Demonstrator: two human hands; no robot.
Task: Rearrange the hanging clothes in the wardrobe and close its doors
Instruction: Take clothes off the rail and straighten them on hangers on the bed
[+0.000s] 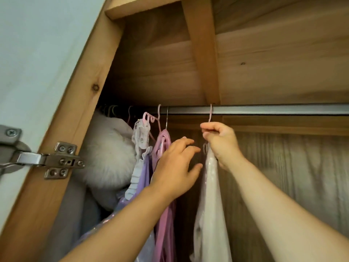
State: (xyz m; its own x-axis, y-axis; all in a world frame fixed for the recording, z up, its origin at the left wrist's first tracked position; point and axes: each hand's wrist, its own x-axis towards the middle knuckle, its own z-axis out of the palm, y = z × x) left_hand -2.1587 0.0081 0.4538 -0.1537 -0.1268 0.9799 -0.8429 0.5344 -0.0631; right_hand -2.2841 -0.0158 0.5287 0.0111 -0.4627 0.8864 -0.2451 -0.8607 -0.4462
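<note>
Head view
Right hand: the right hand [220, 142] is raised to the rail, fingers curled round the neck of a pink hanger hook [210, 113] that sits over the rail; it holds the hanger just below the hook.
Left hand: the left hand [176, 167] is spread wide, fingers straight and apart, holding nothing; it reaches toward the gap between the pink garment and the white one, its fingertips near the right hand but apart from it.
White garment: a pale, glittery white garment [210, 205] hangs straight down from under the right hand.
Pink garment: a pink garment [163, 214] hangs just left of the left hand, on a hanger with a metal hook [167, 118]; whether the hand touches it I cannot tell.
Lilac garment: a lilac frilled dress [140, 174] hangs left of the pink one, with white lace above it.
Fluffy item: a white fluffy garment [107, 154] is packed furthest left of both hands.
Rail: the metal rail [273, 110] runs above the right hand and on to its right, bare there.
Wardrobe: wooden frame [75, 110] far left of the hands, with a metal hinge [51, 159] on the open door [34, 53].
</note>
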